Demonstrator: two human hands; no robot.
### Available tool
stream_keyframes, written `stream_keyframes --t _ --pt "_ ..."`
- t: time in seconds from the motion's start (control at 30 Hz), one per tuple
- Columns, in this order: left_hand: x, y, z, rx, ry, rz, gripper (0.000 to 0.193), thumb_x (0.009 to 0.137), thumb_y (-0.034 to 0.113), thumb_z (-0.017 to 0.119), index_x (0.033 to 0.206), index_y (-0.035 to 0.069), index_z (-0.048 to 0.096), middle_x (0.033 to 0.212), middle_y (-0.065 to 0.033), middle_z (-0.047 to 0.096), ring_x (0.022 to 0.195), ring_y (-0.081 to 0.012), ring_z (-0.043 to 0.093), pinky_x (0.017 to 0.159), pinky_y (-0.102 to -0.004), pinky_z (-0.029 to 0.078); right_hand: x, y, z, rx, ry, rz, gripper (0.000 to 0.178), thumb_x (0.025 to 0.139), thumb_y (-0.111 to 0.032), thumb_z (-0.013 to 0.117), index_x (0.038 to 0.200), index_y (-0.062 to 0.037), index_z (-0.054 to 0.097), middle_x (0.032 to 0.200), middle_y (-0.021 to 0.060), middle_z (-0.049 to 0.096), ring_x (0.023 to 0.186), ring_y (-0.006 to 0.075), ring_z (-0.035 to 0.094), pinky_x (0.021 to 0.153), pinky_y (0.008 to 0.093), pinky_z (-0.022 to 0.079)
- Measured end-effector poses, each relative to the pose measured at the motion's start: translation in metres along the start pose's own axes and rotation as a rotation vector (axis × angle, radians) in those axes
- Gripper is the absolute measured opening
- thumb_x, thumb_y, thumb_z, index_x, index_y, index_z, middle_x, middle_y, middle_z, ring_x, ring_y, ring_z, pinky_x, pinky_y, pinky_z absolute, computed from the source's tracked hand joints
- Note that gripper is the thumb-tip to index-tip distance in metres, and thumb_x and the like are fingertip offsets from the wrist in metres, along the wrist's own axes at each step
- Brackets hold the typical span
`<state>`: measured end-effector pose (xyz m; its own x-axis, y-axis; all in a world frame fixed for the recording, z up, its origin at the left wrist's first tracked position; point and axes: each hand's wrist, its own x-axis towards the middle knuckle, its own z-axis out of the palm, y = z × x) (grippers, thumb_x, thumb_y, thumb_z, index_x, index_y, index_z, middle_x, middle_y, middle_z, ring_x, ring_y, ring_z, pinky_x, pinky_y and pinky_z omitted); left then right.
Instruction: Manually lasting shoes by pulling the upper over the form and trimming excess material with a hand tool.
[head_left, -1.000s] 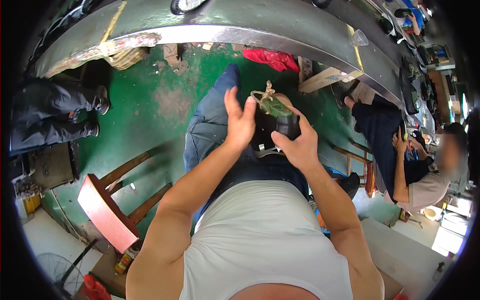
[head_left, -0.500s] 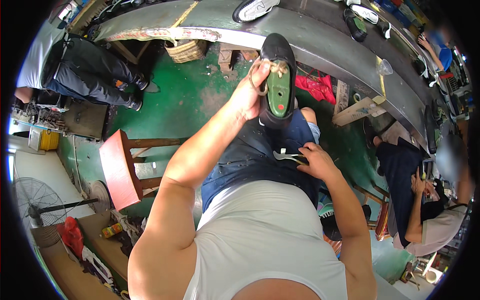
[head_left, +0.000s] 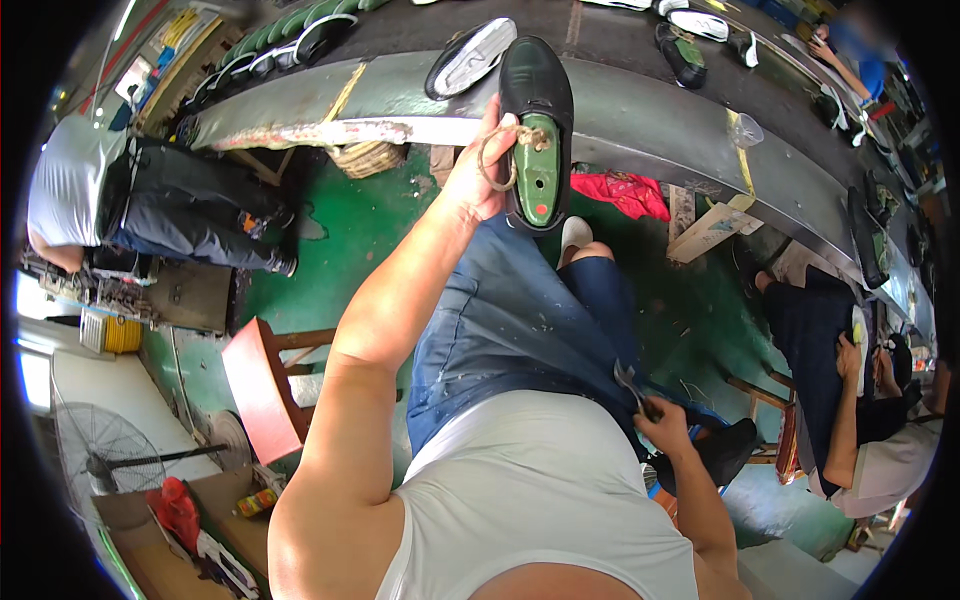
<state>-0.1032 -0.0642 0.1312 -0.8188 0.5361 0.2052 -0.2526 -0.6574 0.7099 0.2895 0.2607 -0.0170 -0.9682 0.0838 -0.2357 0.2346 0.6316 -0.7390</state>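
While the left hand grips the black shoe by its left side, the right hand, below and to the right of that shoe, is closed around the handle of a metal-headed hand tool. The shoe is held up with its toe over the tabletop; whether they touch cannot be told. Inside its opening sits a green last, with beige cord knotted at the upper end. Just left of the shoe lies a white-soled shoe; to its right, lower down, a red cloth.
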Motion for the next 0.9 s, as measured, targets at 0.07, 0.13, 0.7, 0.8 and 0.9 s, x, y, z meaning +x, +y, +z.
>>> stream_keyframes --t 0.07,0.13,0.7,0.8,0.9 --pt "0.015 -0.007 0.001 0.008 -0.003 0.012 0.101 0.092 0.023 0.070 0.160 0.024 -0.004 0.150 -0.0138 0.043 0.131 -0.0326 0.051 0.104 -0.0522 0.048 -0.006 0.025 0.009 0.344 -0.101 0.334 0.043 0.077 -0.015 0.075 0.115 0.0039 0.068 0.104 0.0113 0.072 0.091 0.0199 0.069 0.084 0.0314 0.052" --pt "0.034 -0.013 0.002 0.015 -0.032 -0.002 0.101 0.091 0.022 0.071 0.160 0.024 -0.002 0.149 -0.0136 0.044 0.131 -0.0325 0.052 0.105 -0.0519 0.048 -0.004 0.030 -0.002 0.511 -0.022 0.356 0.041 0.080 -0.010 0.070 0.118 0.0043 0.067 0.102 0.0092 0.072 0.088 0.0169 0.068 0.083 0.0301 0.053" --pt "0.300 -0.071 0.000 0.020 0.144 -0.280 0.070 0.091 0.049 0.069 0.146 0.012 0.044 0.135 -0.0120 0.058 0.119 -0.0279 0.059 0.104 -0.0489 0.046 0.322 -0.133 -0.172 -0.475 0.636 -0.678 0.045 0.073 -0.011 0.073 0.115 0.0009 0.061 0.108 0.0164 0.065 0.096 0.0343 0.062 0.084 0.0437 0.049" --pt "0.386 -0.064 0.007 0.040 0.379 -0.382 0.063 0.098 0.061 0.048 0.127 0.005 0.059 0.127 -0.0145 0.062 0.110 -0.0294 0.063 0.099 -0.0478 0.049 0.370 -0.125 -0.192 -0.523 0.644 -0.622 0.044 0.076 -0.012 0.072 0.116 0.0020 0.061 0.109 0.0164 0.066 0.096 0.0347 0.061 0.084 0.0435 0.049" --pt "0.425 -0.092 -0.011 0.345 0.356 -0.281 0.070 0.101 0.057 0.043 0.133 -0.004 0.054 0.135 -0.0203 0.057 0.122 -0.0316 0.056 0.104 -0.0425 0.044 0.374 -0.126 -0.194 -0.424 0.626 -0.585 0.043 0.078 -0.012 0.070 0.117 0.0026 0.061 0.110 0.0164 0.066 0.096 0.0349 0.062 0.084 0.0438 0.050"
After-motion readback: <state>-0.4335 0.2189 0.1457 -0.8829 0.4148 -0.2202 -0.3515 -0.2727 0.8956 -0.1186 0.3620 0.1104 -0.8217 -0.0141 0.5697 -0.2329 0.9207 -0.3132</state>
